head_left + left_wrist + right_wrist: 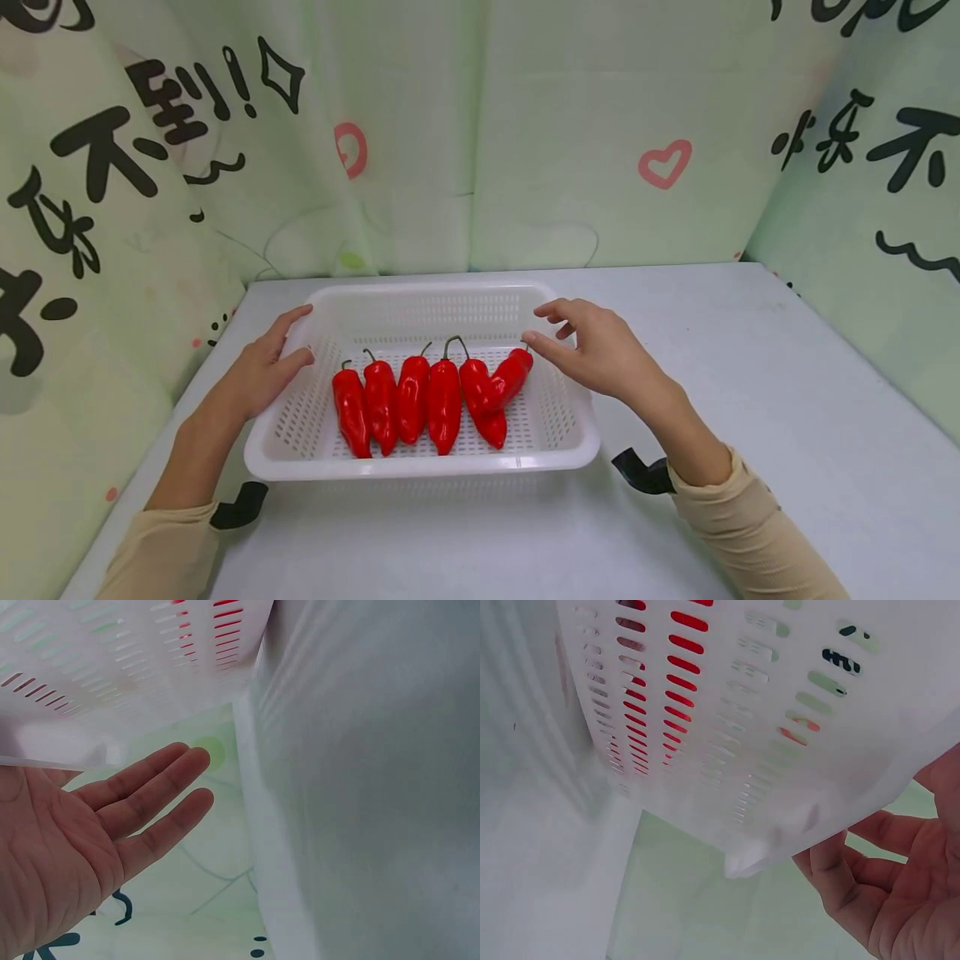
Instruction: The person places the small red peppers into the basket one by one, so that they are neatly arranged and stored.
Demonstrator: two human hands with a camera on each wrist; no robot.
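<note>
A white slotted plastic basket (480, 463) sits on the table, with several glossy red peppers (444, 408) side by side inside. The rightmost pepper (510, 379) leans across its neighbour, stem toward the right. My left hand (258, 371) is by the basket's left rim, thumb and forefinger apart; in the left wrist view its extended fingers (161, 784) hold nothing. Over the right rim, my right hand (600, 346) has loosely bent fingers, its thumb tip close to the rightmost pepper's stem. The right wrist view shows those fingers (847, 870) beside the rim; any contact is unclear.
The white table (712, 358) extends to both sides and in front of the basket. Pale green curtains (562, 125) with black characters and pink hearts hang at the back and sides. A black strap end (641, 473) sticks out near the right wrist, another (242, 506) near the left.
</note>
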